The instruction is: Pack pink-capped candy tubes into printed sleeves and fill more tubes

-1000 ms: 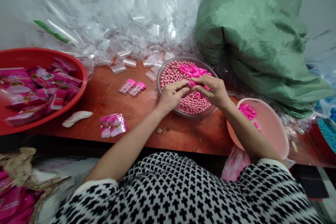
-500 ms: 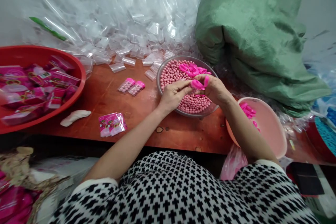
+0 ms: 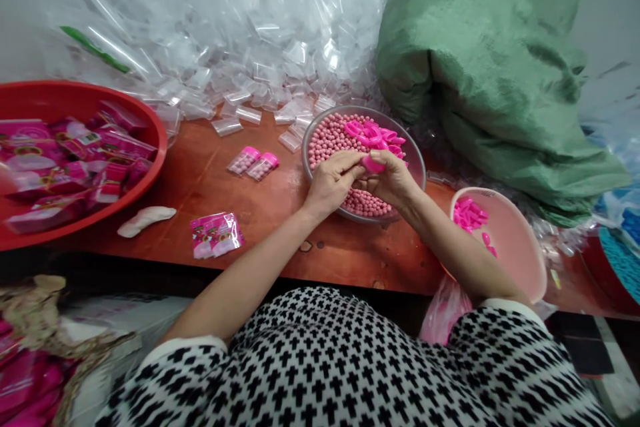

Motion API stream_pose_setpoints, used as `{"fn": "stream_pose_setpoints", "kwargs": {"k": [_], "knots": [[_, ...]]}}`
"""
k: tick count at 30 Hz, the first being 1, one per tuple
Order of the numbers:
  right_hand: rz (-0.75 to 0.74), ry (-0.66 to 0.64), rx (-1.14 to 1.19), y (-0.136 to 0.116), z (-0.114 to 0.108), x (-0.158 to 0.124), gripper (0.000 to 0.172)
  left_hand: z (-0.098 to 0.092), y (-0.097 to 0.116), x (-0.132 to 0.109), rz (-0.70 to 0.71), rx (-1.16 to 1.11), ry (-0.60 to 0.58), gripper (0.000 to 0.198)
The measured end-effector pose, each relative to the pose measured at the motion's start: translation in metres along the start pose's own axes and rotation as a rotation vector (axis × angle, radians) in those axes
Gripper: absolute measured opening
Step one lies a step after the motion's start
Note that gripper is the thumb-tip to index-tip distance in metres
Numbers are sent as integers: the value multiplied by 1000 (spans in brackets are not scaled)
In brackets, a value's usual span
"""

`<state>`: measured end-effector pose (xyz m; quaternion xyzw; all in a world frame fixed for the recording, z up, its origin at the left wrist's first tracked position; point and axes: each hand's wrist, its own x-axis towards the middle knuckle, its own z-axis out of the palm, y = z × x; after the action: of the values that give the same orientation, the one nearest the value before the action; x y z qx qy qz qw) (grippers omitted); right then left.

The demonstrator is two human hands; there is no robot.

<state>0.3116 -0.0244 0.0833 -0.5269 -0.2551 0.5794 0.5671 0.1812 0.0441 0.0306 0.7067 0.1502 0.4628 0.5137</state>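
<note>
Both hands meet over a grey bowl (image 3: 303,140) of pink beads (image 3: 327,137). Between their fingertips is a bright pink plastic piece (image 3: 373,164), partly covered by the fingers. My right hand (image 3: 397,181) is closed on it, thumb on top. My left hand (image 3: 330,181) has its thumb and fingers pinched together against the piece's left side; whatever else they hold is hidden. Several pink plastic ring-like pieces (image 3: 373,133) lie on the beads just behind the hands. Left of the bowl, two small clear containers of beads with pink caps (image 3: 261,165) rest on the table.
Clear plastic sleeves (image 3: 240,67) are heaped along the back, beside a green sack (image 3: 480,67). A red basin (image 3: 161,147) of pink packets stands at left. Printed cards (image 3: 217,235) and a white strip (image 3: 146,221) lie nearby. At right is a pale pink basin (image 3: 520,250) with pink pieces.
My right hand has turned and closed in toward my left. A pink loop that stuck out by the right fingers no longer shows; the pink piece is now pressed between both hands.
</note>
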Motion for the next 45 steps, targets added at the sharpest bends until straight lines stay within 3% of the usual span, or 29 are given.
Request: {"fn": "stream_pose_setpoints", "kwargs": {"k": [3, 5, 9, 11, 14, 17, 19, 22, 26, 30, 34, 36, 39, 41, 43, 45], "knots": [[31, -39, -81, -5, 9, 4, 44, -6, 2, 1, -50, -15, 69, 25], [33, -71, -171, -13, 11, 8, 54, -19, 3, 3, -61, -34, 150, 32], [-145, -29, -360, -30, -7, 19, 59, -77, -10, 8, -84, 3, 340, 39], [-231, 3, -489, -32, -23, 23, 54, -113, -27, 6, -144, 127, 404, 33], [-267, 23, -779, -26, -41, 27, 36, -156, -61, -2, -269, 488, 400, 22], [-350, 76, -1139, -14, -44, 29, 20, -169, -86, -7, -209, 615, 382, 13], [-426, 149, -1347, -7, -41, 33, 18, -160, -88, -5, -131, 585, 361, 14], [-464, 230, -1495, 1, -36, 45, 21, -129, -67, 6, -81, 485, 311, 15], [-368, 230, -1345, 6, -36, 58, 16, -76, -26, 20, -45, 429, 82, 22], [-350, 184, -1113, -4, -33, 52, 26, -37, -10, 30, -87, 570, -169, 20], [-435, 39, -1039, -31, -22, 30, 32, -23, -10, 40, -136, 463, -231, 15], [-460, -3, -943, -44, -22, 20, 33, -22, -9, 40, -121, 283, -218, 13], [-475, 3, -895, -54, -39, 8, 30, -21, -7, 33, -176, -42, -180, 17], [-480, -7, -1100, -52, -58, 4, 17, -20, -5, 26, -264, -246, -165, 21], [-457, -58, -1449, -46, -73, 1, 7, -17, -2, 18, -345, -379, -154, 30], [-417, -136, -1796, -37, -80, 0, 19, -15, 1, 14, -389, -429, -145, 36]]}}
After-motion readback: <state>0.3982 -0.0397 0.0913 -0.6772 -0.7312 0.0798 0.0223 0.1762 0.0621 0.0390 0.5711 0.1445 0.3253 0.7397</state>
